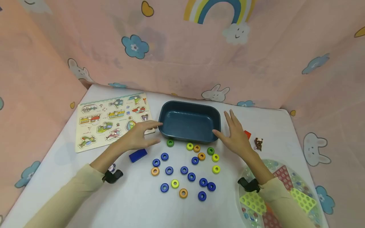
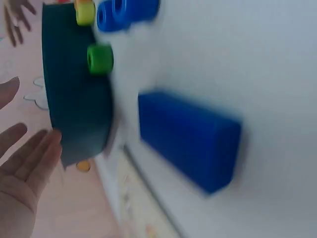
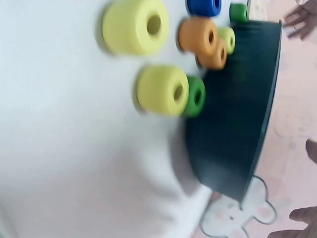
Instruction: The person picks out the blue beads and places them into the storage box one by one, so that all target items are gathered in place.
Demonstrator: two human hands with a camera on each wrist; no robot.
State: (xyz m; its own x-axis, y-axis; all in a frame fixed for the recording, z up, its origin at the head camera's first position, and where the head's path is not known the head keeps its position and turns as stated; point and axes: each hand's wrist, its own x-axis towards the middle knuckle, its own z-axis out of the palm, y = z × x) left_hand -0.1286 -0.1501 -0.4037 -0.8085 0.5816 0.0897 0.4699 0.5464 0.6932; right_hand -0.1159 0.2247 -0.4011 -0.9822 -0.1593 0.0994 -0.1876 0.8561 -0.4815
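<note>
A dark teal rectangular tub (image 1: 188, 139) stands on the white table with nothing inside it. At its left end is my left hand (image 1: 139, 135), fingers extended and fingertips right at the rim. My right hand (image 1: 236, 136) is spread at the other end, thumb over the right front corner. Neither hand holds anything. In front of the tub lie several small rings with holes: a blue one (image 1: 184, 170), a yellow one (image 1: 216, 169), an orange one (image 1: 183, 193) and a green one (image 1: 170, 143) among them. A blue block (image 2: 188, 139) lies below my left hand.
A picture puzzle board (image 1: 114, 120) lies at the left, beside the tub. At the right are a red piece (image 1: 247, 134), a small brown figure (image 1: 258, 144) and a round clear tray (image 1: 242, 202) partly under my right forearm. A pink patterned curtain (image 1: 176, 63) surrounds the table.
</note>
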